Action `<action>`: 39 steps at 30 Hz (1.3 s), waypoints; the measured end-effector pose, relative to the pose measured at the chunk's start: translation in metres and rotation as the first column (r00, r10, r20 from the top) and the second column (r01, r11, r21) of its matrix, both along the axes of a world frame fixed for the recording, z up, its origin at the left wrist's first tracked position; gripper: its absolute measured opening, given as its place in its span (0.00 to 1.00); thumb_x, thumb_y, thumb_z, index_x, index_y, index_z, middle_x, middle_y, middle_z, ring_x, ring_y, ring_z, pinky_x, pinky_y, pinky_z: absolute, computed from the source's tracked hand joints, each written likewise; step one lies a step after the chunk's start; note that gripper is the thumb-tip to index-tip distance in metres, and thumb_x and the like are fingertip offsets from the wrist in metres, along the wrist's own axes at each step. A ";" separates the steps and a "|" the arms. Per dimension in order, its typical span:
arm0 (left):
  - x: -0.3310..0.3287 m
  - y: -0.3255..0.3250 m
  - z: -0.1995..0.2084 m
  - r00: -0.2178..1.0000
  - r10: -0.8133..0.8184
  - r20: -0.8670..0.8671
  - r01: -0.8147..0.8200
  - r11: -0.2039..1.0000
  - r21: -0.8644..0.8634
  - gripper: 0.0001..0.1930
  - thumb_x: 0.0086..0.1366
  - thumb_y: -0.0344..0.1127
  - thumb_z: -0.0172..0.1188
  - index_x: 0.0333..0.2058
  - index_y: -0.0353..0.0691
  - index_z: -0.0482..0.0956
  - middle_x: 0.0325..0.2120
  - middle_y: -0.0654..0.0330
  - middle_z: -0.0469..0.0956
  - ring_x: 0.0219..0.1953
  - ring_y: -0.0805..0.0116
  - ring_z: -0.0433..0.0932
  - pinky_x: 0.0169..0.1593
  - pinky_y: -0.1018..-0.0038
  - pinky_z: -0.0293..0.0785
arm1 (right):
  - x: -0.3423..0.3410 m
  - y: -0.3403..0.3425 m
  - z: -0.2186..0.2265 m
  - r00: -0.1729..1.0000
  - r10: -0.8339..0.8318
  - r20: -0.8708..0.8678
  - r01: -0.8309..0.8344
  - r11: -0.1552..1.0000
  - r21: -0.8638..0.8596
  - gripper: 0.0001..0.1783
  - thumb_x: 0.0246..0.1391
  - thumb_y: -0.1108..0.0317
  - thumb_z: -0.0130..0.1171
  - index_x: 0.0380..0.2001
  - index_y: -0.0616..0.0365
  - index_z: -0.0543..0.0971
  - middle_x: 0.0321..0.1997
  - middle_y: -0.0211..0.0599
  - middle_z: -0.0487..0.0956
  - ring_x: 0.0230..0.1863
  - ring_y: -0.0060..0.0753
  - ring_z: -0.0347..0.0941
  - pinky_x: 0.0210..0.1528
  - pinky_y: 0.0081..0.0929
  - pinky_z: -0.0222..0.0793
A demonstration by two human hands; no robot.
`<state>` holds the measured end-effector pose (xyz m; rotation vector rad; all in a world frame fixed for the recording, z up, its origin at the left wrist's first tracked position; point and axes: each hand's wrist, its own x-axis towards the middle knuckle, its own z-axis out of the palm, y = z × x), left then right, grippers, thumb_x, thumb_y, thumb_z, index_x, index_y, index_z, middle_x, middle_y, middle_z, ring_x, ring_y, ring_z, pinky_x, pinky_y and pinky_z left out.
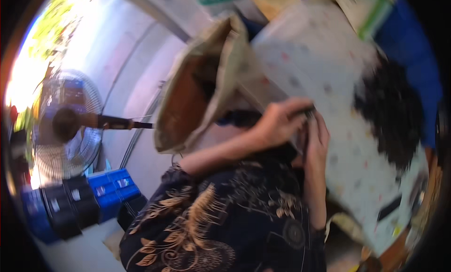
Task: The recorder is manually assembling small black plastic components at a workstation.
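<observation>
My left hand (277,123) and my right hand (316,143) meet in front of me at the near-left side of a pale, speckled table (324,60). Between their fingertips is a small dark piece (305,111), blurred, its kind not clear. Both hands are closed around it, the left from its side and the right with fingers pointing away from me. To the right on the tabletop lies a heap of dark, flat pieces (392,107). Left of my hands stands a large open sack (235,51) with a pale rim and a brown inside.
A standing fan (68,124) is at the far left. Below it sit blue and black cases (75,204). A dark flat bar (390,208) rests near the table's right end. Blue material (413,60) and pale bags (361,9) lie along the far side.
</observation>
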<state>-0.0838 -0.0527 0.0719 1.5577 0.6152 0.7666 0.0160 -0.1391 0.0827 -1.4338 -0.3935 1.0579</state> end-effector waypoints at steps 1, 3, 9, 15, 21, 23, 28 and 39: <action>0.001 -0.001 -0.001 0.999 -0.044 0.030 0.047 0.994 -0.099 0.16 0.61 0.21 0.54 0.48 0.32 0.73 0.35 0.56 0.79 0.35 0.75 0.77 0.39 0.77 0.76 | 0.004 -0.005 -0.009 0.996 0.059 -0.069 -0.053 0.995 0.086 0.21 0.63 0.60 0.48 0.55 0.61 0.69 0.25 0.22 0.70 0.22 0.11 0.61 0.21 0.10 0.56; 0.004 0.001 -0.002 0.990 -0.125 0.062 0.135 0.969 -0.204 0.16 0.62 0.20 0.52 0.49 0.31 0.72 0.36 0.60 0.78 0.35 0.77 0.75 0.38 0.79 0.75 | -0.001 -0.007 -0.007 0.997 -0.009 -0.080 0.020 0.991 0.133 0.19 0.65 0.61 0.45 0.54 0.60 0.70 0.19 0.19 0.66 0.16 0.09 0.54 0.16 0.10 0.46; 0.009 -0.005 -0.014 0.975 -0.220 -0.016 0.215 0.964 -0.153 0.19 0.60 0.19 0.53 0.51 0.36 0.72 0.39 0.59 0.78 0.38 0.75 0.76 0.42 0.79 0.74 | 0.001 -0.024 -0.021 0.993 -0.019 -0.120 0.038 0.987 0.154 0.20 0.66 0.60 0.44 0.56 0.58 0.67 0.22 0.21 0.66 0.16 0.09 0.54 0.16 0.09 0.46; 0.005 -0.012 -0.015 0.976 -0.217 -0.030 0.215 0.975 -0.054 0.19 0.60 0.19 0.53 0.51 0.36 0.72 0.42 0.57 0.78 0.39 0.73 0.78 0.42 0.77 0.75 | -0.006 -0.029 -0.023 0.997 -0.017 -0.069 0.027 0.987 0.158 0.20 0.66 0.59 0.45 0.56 0.57 0.67 0.20 0.19 0.64 0.16 0.09 0.53 0.16 0.10 0.46; 0.004 -0.013 -0.013 0.975 -0.219 -0.044 0.220 0.975 0.014 0.17 0.64 0.20 0.50 0.52 0.33 0.72 0.40 0.60 0.77 0.40 0.76 0.74 0.41 0.80 0.74 | -0.010 -0.024 -0.018 0.997 -0.054 -0.050 0.059 0.993 0.107 0.19 0.66 0.58 0.44 0.55 0.55 0.68 0.17 0.17 0.61 0.14 0.09 0.51 0.15 0.10 0.45; 0.003 -0.012 -0.011 0.975 -0.207 -0.076 0.210 0.977 0.038 0.17 0.63 0.19 0.50 0.51 0.34 0.72 0.39 0.60 0.77 0.38 0.76 0.75 0.40 0.80 0.74 | -0.011 -0.022 -0.018 0.999 -0.049 -0.019 0.050 0.995 0.084 0.18 0.66 0.58 0.44 0.54 0.54 0.68 0.15 0.16 0.60 0.13 0.09 0.50 0.14 0.11 0.44; 0.003 -0.015 -0.012 0.983 -0.113 -0.141 0.143 0.964 0.225 0.18 0.57 0.18 0.53 0.48 0.36 0.75 0.37 0.50 0.80 0.34 0.64 0.81 0.37 0.74 0.76 | -0.011 -0.024 -0.016 0.998 -0.015 -0.060 0.018 0.999 0.051 0.15 0.65 0.61 0.45 0.52 0.53 0.68 0.19 0.18 0.64 0.16 0.09 0.54 0.17 0.11 0.48; -0.062 0.020 0.056 0.789 0.445 -0.424 0.195 0.473 0.859 0.14 0.58 0.24 0.57 0.45 0.38 0.78 0.44 0.57 0.79 0.43 0.64 0.79 0.47 0.72 0.74 | 0.028 -0.046 -0.013 0.941 0.172 0.293 -0.216 0.968 0.126 0.18 0.60 0.64 0.53 0.52 0.55 0.71 0.23 0.23 0.68 0.23 0.15 0.62 0.25 0.15 0.61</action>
